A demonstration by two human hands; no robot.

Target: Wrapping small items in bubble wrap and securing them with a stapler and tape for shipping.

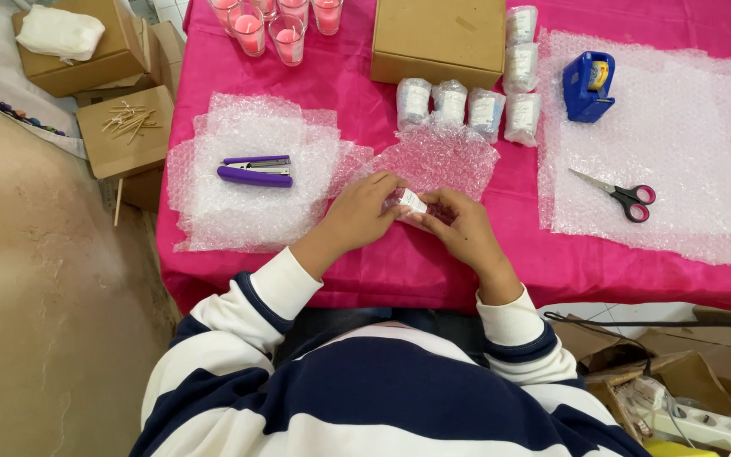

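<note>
1. One small bubble-wrapped bundle sits mid-frame, just above the pink tabletop.
2. Both hands pinch it: left hand and right hand, each grip pressed onto it.
3. Purple stapler lies left; scissors right; four wrapped bundles above.

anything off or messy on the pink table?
Nothing spilled or broken. Only untidy bit: the bubble wrap sheets under the purple stapler are stacked crooked. Both hands, left hand and right hand, grip a small wrapped item.
</note>
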